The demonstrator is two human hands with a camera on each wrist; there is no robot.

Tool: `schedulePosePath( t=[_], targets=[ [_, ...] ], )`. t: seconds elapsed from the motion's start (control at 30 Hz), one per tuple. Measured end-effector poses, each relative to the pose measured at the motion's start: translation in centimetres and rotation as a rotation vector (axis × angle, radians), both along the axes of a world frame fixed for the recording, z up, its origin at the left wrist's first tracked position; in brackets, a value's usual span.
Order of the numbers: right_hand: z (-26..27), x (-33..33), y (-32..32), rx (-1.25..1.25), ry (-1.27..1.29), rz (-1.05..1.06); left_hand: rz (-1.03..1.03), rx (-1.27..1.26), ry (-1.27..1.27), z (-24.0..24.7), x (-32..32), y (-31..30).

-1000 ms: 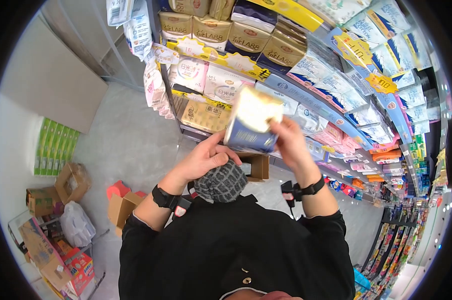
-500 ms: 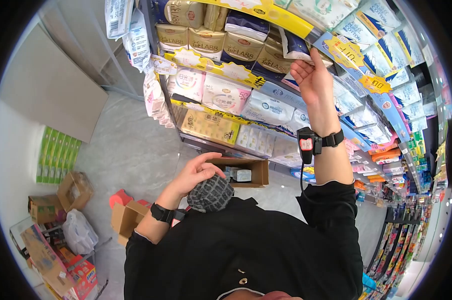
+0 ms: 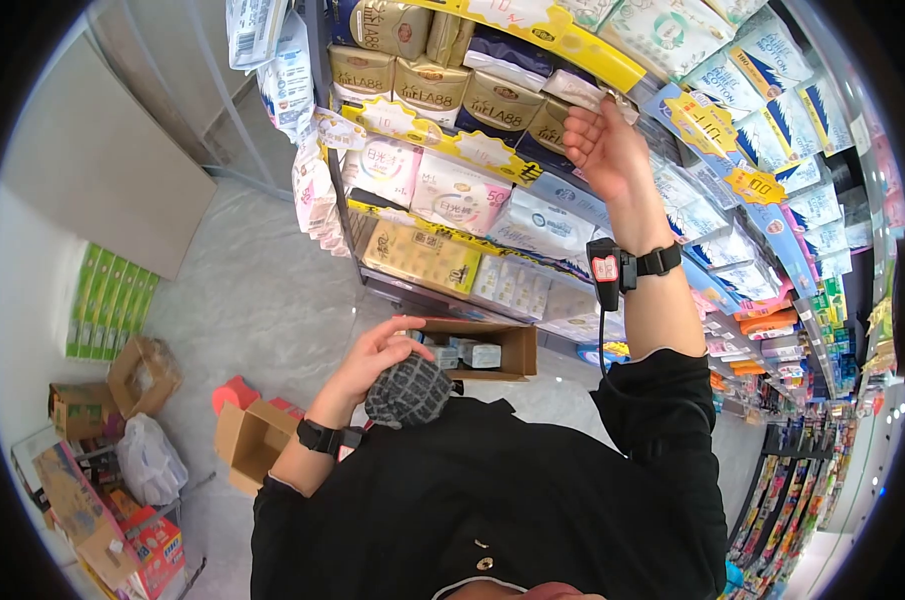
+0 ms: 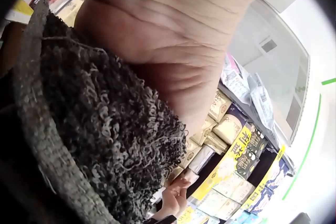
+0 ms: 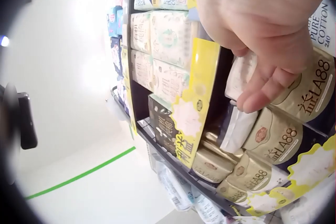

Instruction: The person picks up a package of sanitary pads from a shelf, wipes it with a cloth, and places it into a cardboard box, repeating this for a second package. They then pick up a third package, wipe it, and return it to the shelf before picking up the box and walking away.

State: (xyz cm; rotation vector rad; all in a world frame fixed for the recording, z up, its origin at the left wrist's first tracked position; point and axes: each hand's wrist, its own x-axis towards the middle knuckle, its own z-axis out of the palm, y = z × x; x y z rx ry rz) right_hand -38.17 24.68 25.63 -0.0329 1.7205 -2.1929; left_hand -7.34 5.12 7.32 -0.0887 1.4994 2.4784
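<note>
High on the shelf, a pale sanitary pad pack [image 5: 243,74] lies on its side above gold and navy packs [image 3: 502,103]. My right hand [image 3: 608,148] is at its end, palm toward the head camera. Its thumb presses the pack, and the other fingers lie bent in front of the gold packs. In the right wrist view, my right fingertips [image 5: 247,103] overlap the pack's lower edge. My left hand [image 3: 368,362] stays low, fingers loosely extended, over a grey checked fabric item [image 3: 410,392]. This fabric looks fuzzy in the left wrist view.
An open cardboard box [image 3: 518,350] with small packs inside stands on the floor below the shelves. Yellow price strips [image 3: 493,155] run along the shelf edges. Another open box [image 3: 263,440] and a white plastic bag [image 3: 153,460] are at the left.
My right hand has carried a blue and white pack up from near my left hand to the upper shelf and pushed it in. My left hand has moved slightly down and left.
</note>
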Motion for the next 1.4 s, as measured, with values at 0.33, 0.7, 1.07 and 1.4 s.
schedulePosePath(
  t=[0.33, 0.7, 1.07, 1.4],
  targets=[
    [-1.2, 4.7, -0.7, 0.381, 0.714, -0.02, 0.006, 0.12, -0.047, -0.3, 0.4, -0.4],
    [0.3, 4.1, -5.5, 0.727, 1.088, -0.066, 0.026, 0.062, -0.084, 0.0, 0.8, -0.5],
    [-0.6, 2.1, -6.0, 0.627, 1.008, -0.052, 0.088, 0.006, -0.075, -0.1, 1.9, -1.2],
    [-1.6, 1.3, -4.5, 0.297, 0.918, -0.172, 0.055, -0.072, 0.044, 1.3, -1.3, -1.9]
  ],
)
